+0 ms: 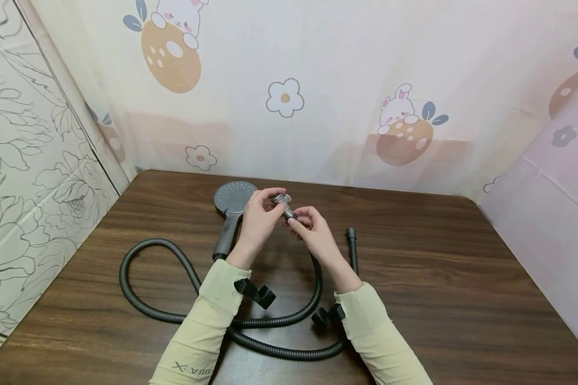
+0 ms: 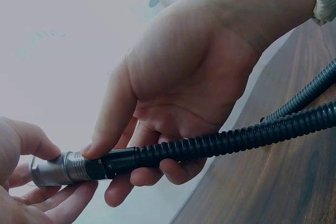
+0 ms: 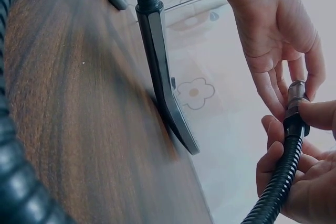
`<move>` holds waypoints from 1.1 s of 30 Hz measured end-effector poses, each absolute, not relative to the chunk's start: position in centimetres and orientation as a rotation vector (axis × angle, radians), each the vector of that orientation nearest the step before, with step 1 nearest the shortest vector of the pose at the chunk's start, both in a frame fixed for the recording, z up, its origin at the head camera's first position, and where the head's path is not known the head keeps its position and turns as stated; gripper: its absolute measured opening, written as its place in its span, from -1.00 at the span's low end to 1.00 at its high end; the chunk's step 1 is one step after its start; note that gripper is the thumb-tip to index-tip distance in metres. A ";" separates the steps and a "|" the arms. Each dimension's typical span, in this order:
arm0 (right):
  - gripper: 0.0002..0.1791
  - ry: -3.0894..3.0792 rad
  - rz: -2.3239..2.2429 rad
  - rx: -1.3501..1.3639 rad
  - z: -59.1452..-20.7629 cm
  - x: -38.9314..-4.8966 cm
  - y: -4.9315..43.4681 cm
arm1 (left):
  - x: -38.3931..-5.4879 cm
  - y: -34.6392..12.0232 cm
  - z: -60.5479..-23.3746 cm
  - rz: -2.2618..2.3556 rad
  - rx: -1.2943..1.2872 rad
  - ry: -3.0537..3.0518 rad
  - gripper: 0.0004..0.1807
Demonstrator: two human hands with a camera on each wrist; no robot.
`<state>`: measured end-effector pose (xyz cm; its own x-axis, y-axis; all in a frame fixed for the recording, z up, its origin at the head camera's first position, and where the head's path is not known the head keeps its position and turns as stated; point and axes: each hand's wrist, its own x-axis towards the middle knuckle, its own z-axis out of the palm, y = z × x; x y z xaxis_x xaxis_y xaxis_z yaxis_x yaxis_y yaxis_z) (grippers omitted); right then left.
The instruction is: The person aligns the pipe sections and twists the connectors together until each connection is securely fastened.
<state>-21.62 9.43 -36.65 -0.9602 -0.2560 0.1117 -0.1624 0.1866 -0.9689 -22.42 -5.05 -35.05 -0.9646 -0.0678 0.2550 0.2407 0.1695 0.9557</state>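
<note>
In the head view, my left hand (image 1: 257, 227) pinches a silver metal connector (image 1: 282, 199) between thumb and fingers. My right hand (image 1: 320, 240) grips the end of a black ribbed shower hose (image 1: 279, 321) just below it. Close up in the left wrist view, the connector (image 2: 55, 169) lies in line with the hose's smooth collar (image 2: 121, 162), with metal threads showing at the joint. The right thumb presses at that joint, and the right fingers curl under the hose. On the table to the left of the hands lies a grey shower head (image 1: 235, 199), detached from the hose.
The hose loops across the brown wooden table (image 1: 438, 278) under both forearms. Its other end (image 1: 350, 235) points away, right of the right hand. A patterned curtain (image 1: 327, 107) hangs behind the table. The shower head's handle (image 3: 155, 51) shows an open threaded end.
</note>
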 end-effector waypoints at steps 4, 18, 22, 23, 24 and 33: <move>-0.73 2.373 -1.896 -0.422 -36.6 -21.7 9.4 | -22.4 -5.1 -35.1 -1.880 -0.170 -2.200 -0.71; -0.71 2.317 -1.913 -0.429 -36.7 -21.5 9.2 | -22.4 -5.2 -35.1 -1.873 -0.173 -2.188 -0.71; -0.70 2.324 -1.907 -0.440 -36.7 -21.5 9.3 | -22.4 -5.1 -35.2 -1.879 -0.172 -2.191 -0.71; -0.69 2.328 -1.903 -0.445 -36.7 -21.5 9.3 | -22.4 -5.1 -35.2 -1.881 -0.171 -2.193 -0.71; -0.68 2.329 -1.900 -0.449 -36.7 -21.5 9.3 | -22.4 -5.1 -35.2 -1.878 -0.169 -2.196 -0.71; -0.66 2.340 -1.917 -0.437 -36.4 -21.2 9.3 | -22.3 -5.0 -35.0 -1.867 -0.160 -2.206 -0.72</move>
